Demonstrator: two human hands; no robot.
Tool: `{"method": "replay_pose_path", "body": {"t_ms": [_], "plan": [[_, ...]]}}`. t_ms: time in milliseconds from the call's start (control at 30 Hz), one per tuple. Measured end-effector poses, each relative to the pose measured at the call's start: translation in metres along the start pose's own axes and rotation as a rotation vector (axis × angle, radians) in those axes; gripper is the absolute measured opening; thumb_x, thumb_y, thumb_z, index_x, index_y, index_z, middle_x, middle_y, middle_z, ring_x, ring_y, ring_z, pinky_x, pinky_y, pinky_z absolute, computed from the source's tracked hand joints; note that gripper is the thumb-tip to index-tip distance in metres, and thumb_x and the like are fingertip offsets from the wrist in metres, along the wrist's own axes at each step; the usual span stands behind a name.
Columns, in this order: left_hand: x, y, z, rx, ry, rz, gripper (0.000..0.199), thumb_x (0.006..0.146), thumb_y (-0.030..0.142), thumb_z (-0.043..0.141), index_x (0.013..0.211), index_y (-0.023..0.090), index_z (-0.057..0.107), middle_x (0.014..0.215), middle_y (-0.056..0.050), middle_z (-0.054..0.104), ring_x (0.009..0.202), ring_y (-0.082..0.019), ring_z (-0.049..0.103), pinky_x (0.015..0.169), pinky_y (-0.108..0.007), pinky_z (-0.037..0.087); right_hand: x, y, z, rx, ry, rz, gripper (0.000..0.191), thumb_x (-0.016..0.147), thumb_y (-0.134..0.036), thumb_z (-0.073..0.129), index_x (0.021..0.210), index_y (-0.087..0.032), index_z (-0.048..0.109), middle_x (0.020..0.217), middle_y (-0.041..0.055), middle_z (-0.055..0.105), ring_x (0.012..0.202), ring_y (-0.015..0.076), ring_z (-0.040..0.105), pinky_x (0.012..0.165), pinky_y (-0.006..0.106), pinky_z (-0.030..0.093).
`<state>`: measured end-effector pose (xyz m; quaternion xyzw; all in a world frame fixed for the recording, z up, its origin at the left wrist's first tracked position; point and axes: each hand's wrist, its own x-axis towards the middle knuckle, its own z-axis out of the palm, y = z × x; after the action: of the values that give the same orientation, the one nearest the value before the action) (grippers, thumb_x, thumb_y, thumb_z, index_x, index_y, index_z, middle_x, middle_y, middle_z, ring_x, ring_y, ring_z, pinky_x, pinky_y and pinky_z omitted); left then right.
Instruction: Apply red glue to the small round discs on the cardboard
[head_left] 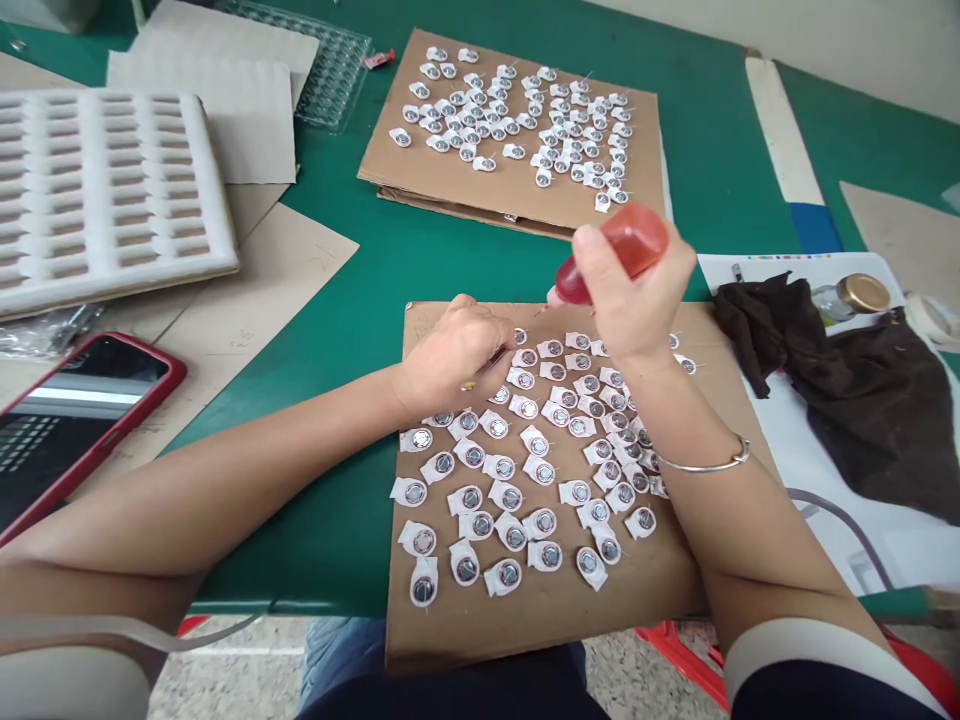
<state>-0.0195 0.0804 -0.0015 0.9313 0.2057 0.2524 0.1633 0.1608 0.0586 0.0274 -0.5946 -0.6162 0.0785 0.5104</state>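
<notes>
Several small round metallic parts on white tabs [509, 573] lie spread over a cardboard sheet [450, 640] in front of me. My right hand [637, 290] is wrapped round a squeeze bottle of red liquid [636, 240], tilted with its tip down to the left, above the sheet's far edge. My left hand [461, 350] is closed around a thin, dark tool [489, 362] over the sheet's far left part. The tool's working end is hard to make out. One tabbed part [519, 337] sits just right of my left fingers.
Beyond is a second cardboard sheet [487, 190] with several similar parts. At left are a white slotted tray [97, 190], a red-cased phone [82, 410] and cardboard pieces. At right, a dark cloth [870, 400] and a gold-lidded jar [862, 294] rest on white paper.
</notes>
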Motion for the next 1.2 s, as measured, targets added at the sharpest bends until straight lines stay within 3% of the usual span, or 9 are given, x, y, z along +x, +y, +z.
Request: {"method": "replay_pose_path", "body": {"t_ms": [67,167,400,567,767,933,1067,1200], "plan": [[0.0,-0.001,0.001,0.011,0.024,-0.012,0.013,0.073,0.012,0.05,0.068,0.015,0.061,0.061,-0.001,0.062,0.057,-0.013,0.056,0.065,-0.031,0.039,0.009,-0.006,-0.005,0.232,0.073,0.078,0.033,0.085,-0.047,0.053,0.071,-0.019,0.047,0.054,-0.0028,0.049,0.046,0.0102,0.055,0.037,0.021,0.038],[0.001,-0.002,0.0,0.005,0.037,-0.04,0.013,0.072,0.013,0.051,0.067,0.015,0.063,0.062,-0.001,0.063,0.054,-0.013,0.054,0.061,-0.028,0.039,0.024,-0.015,-0.012,0.453,0.145,0.113,0.035,0.082,-0.046,0.057,0.064,-0.018,0.046,0.047,-0.0035,0.045,0.04,0.0115,0.053,0.029,0.021,0.029],[0.003,-0.002,-0.003,-0.095,0.003,-0.116,0.014,0.072,0.014,0.052,0.065,0.015,0.065,0.061,-0.003,0.063,0.056,-0.013,0.055,0.052,-0.024,0.036,0.044,-0.031,-0.043,0.569,0.096,0.202,0.028,0.082,-0.048,0.056,0.077,-0.02,0.054,0.059,-0.001,0.048,0.054,0.0136,0.059,0.04,0.023,0.041],[0.002,-0.004,-0.001,-0.082,-0.003,-0.159,0.012,0.071,0.017,0.055,0.069,0.016,0.067,0.064,-0.003,0.064,0.058,-0.014,0.057,0.052,-0.024,0.035,0.007,-0.034,-0.054,0.536,0.007,0.312,0.029,0.08,-0.046,0.059,0.08,-0.017,0.059,0.067,0.0038,0.06,0.063,0.0174,0.064,0.04,0.023,0.042],[0.003,-0.006,0.0,-0.12,-0.006,-0.22,0.013,0.071,0.017,0.055,0.07,0.016,0.068,0.068,-0.003,0.067,0.061,-0.015,0.058,0.054,-0.024,0.037,-0.047,-0.012,-0.039,0.529,0.029,0.504,0.032,0.074,-0.043,0.066,0.091,-0.019,0.055,0.076,0.0035,0.064,0.069,0.0188,0.066,0.044,0.024,0.049],[0.005,-0.004,-0.003,-0.126,-0.03,-0.26,0.014,0.07,0.016,0.057,0.073,0.016,0.07,0.066,-0.004,0.066,0.059,-0.014,0.057,0.05,-0.023,0.035,-0.064,0.002,-0.023,0.283,0.11,0.455,0.035,0.072,-0.046,0.067,0.092,-0.018,0.059,0.077,0.0033,0.063,0.063,0.0143,0.063,0.049,0.027,0.053],[0.005,-0.003,-0.005,-0.117,-0.05,-0.253,0.014,0.071,0.016,0.056,0.071,0.016,0.07,0.067,-0.004,0.066,0.061,-0.014,0.058,0.05,-0.023,0.035,-0.069,0.005,-0.019,0.049,0.114,0.379,0.033,0.072,-0.046,0.067,0.089,-0.018,0.064,0.082,0.0042,0.064,0.077,0.0161,0.063,0.063,0.03,0.056],[0.005,-0.003,-0.005,-0.1,-0.032,-0.23,0.013,0.072,0.017,0.057,0.07,0.016,0.069,0.064,-0.003,0.065,0.06,-0.014,0.058,0.05,-0.023,0.036,-0.071,0.006,-0.018,-0.008,0.083,0.333,0.032,0.074,-0.045,0.066,0.092,-0.018,0.063,0.087,0.0049,0.064,0.084,0.0175,0.063,0.072,0.033,0.056]]}}
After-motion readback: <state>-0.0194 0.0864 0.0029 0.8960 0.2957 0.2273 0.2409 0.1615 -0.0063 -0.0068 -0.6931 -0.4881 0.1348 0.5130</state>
